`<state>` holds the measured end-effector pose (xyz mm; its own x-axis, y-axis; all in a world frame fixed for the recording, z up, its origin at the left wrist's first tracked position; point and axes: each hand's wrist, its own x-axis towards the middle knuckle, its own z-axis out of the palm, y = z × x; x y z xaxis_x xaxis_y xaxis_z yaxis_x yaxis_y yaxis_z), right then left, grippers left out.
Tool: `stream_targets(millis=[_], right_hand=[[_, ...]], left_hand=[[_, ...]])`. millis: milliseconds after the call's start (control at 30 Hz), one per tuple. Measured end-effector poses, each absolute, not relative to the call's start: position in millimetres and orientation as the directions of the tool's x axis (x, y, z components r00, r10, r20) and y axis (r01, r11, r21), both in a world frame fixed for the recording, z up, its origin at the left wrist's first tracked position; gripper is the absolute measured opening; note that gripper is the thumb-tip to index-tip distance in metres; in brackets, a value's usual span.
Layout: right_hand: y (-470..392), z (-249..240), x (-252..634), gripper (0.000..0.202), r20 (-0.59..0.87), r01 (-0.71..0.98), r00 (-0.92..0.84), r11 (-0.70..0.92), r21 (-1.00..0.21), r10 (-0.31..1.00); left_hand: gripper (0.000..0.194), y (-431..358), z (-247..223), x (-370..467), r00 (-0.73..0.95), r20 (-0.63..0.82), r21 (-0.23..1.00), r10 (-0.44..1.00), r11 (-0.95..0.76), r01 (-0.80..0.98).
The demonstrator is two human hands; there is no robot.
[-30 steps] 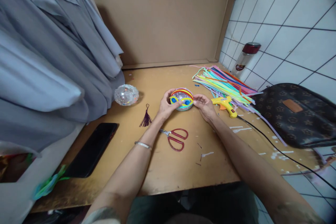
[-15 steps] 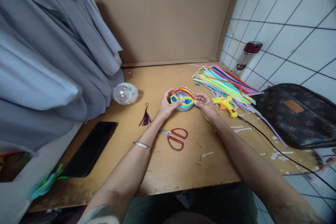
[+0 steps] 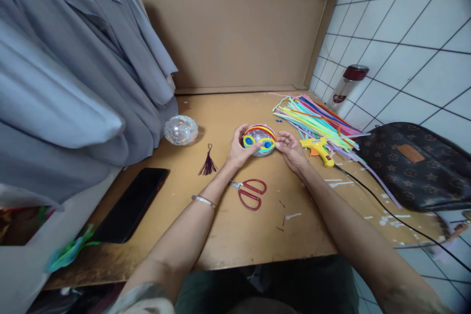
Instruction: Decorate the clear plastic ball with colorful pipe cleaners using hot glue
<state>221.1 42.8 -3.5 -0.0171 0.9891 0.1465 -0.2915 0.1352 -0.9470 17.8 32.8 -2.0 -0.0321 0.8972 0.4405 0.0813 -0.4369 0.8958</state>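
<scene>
A clear ball [image 3: 260, 133] trimmed with red, yellow and light-blue pipe cleaners sits in front of me, with two blue discs inside yellow eye-shaped outlines. My left hand [image 3: 242, 148] wraps around its left side, thumb across the front. At its right edge, the thumb and index finger of my right hand [image 3: 290, 151] pinch the corner of a yellow pipe cleaner [image 3: 274, 141], while the other fingers are loosely raised. Scissors [image 3: 250, 193] with red handles lie below the ball. A dark purple tassel [image 3: 208, 163] rests to the left of my left hand.
Another clear ball [image 3: 181, 130] stands at the left, near a grey curtain [image 3: 73, 83]. A black phone [image 3: 130, 205] lies below it. To the right are a yellow glue gun [image 3: 319, 149] with its cord, many pipe cleaners [image 3: 312, 117], a bottle [image 3: 348, 88] and a dark bag [image 3: 415, 167].
The whole view has shifted slightly, so things appear a little further right. Both hands stay at the decorated ball, with hardly any change in their grip.
</scene>
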Motion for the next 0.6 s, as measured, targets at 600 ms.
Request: stream_targets(millis=[600], right_hand=[[45.0, -3.4, 220.2, 0.055, 0.136, -0.341, -0.017, 0.122, -0.932, 0.991]], left_hand=[[0.097, 32.5, 3.6, 19.2, -0.054, 0.382, 0.924, 0.922, -0.382, 0.017]])
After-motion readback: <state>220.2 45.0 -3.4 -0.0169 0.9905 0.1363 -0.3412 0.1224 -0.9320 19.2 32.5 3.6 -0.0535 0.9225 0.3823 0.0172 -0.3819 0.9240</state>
